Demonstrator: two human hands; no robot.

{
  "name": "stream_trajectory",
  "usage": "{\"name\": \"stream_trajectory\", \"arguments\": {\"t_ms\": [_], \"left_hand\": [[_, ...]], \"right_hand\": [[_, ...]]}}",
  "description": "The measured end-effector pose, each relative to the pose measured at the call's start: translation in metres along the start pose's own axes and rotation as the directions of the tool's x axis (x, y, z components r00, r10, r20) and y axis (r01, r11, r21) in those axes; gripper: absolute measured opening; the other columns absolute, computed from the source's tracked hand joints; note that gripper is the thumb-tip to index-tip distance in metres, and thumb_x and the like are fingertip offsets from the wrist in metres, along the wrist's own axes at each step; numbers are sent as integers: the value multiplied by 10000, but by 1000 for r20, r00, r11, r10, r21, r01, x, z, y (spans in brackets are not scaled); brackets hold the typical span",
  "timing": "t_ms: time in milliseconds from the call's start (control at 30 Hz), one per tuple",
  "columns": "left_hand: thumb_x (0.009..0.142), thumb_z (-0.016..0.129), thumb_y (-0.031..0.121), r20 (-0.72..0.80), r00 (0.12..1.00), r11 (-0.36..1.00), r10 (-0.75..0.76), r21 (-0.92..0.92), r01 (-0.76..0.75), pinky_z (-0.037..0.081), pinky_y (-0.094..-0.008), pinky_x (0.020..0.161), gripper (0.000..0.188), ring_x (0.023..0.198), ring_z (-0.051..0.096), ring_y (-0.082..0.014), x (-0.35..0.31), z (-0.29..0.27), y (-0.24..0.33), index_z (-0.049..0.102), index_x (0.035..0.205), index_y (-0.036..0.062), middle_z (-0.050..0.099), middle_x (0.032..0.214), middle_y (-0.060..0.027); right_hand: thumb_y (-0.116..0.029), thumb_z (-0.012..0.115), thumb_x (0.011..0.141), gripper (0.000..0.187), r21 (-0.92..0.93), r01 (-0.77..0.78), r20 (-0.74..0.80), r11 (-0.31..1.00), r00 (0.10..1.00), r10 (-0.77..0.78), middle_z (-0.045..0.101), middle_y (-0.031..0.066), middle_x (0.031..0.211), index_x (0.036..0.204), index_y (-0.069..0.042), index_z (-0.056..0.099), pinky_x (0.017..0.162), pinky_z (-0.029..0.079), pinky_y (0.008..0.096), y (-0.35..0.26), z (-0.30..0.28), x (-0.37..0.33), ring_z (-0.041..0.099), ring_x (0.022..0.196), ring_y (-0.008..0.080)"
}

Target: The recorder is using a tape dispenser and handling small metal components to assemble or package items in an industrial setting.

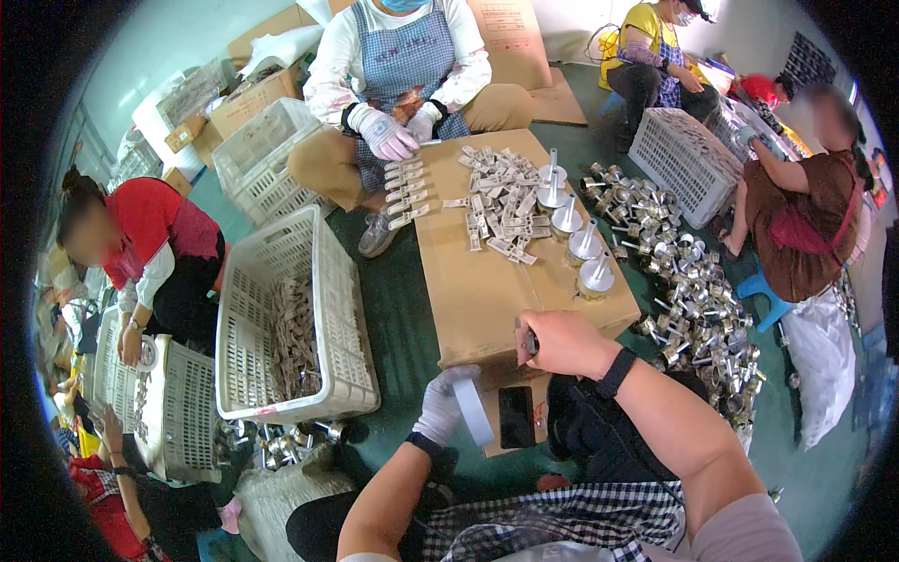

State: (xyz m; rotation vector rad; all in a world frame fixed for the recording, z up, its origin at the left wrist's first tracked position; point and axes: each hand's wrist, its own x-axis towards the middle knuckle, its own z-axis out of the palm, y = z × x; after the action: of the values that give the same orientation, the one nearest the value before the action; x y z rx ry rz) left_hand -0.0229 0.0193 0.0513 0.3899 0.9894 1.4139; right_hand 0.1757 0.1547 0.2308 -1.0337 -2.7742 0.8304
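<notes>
My left hand (440, 405), in a white glove, is closed on a pale band that looks like a roll of tape (474, 412), beside the carton's near edge. My bare right hand (573, 347) is closed around a small dark, flat tool (525, 343) just over the near edge; its kind is not clear. A black phone (516, 417) lies below, between my hands. On the cardboard carton (449, 290) are a heap of flat metal clips (506, 201) and, to its right, a row of silver discs with upright stems (596, 273).
Across the carton, a co-worker's gloved hands (389, 134) are above a row of clips (406, 194). A white crate (370, 370) with metal parts stands left. Stemmed metal parts (698, 300) cover the floor at right. Other people sit around, near another crate (674, 169).
</notes>
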Motion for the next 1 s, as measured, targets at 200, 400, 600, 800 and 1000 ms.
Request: {"name": "stream_trajectory", "arguments": {"t_ms": [200,400,600,800,1000], "left_hand": [[738,623,-109,84,994,988,70,131,-81,503,-281,766,331,897,600,-114,-1,-5,-6,658,994,99,654,987,-21],[752,638,44,0,992,966,-129,-224,126,480,-286,782,183,857,608,-151,1,3,4,665,933,42,662,931,-44],[744,648,85,-38,993,965,-113,-243,101,470,-284,759,184,819,598,-156,-4,13,8,667,919,32,661,908,-49],[742,649,96,-58,997,993,-45,-115,38,469,-287,741,187,808,594,-153,-5,9,4,668,918,36,659,907,-47],[750,645,21,18,1000,998,-17,-64,18,483,-280,746,225,835,593,-130,-9,15,10,664,970,63,655,951,-35]], "right_hand": [[-184,688,684,282,-50,-20,-10,999,1000,19,644,131,805,896,-59,551,684,496,414,3,3,1,626,798,324],[-104,679,689,188,-67,-33,-27,997,999,32,672,7,771,829,-98,553,647,496,348,-1,0,-1,647,746,232],[-122,697,692,203,6,-18,-3,1000,1000,18,669,11,769,828,-100,548,644,496,351,-9,-7,-3,646,743,234],[-119,703,693,213,-9,-12,-15,1000,1000,12,667,10,766,832,-98,543,642,495,346,-11,-6,-2,645,741,233],[-113,699,696,210,1,-20,-2,1000,1000,20,668,12,764,834,-100,541,647,495,347,-10,-7,-4,645,750,231]]}}
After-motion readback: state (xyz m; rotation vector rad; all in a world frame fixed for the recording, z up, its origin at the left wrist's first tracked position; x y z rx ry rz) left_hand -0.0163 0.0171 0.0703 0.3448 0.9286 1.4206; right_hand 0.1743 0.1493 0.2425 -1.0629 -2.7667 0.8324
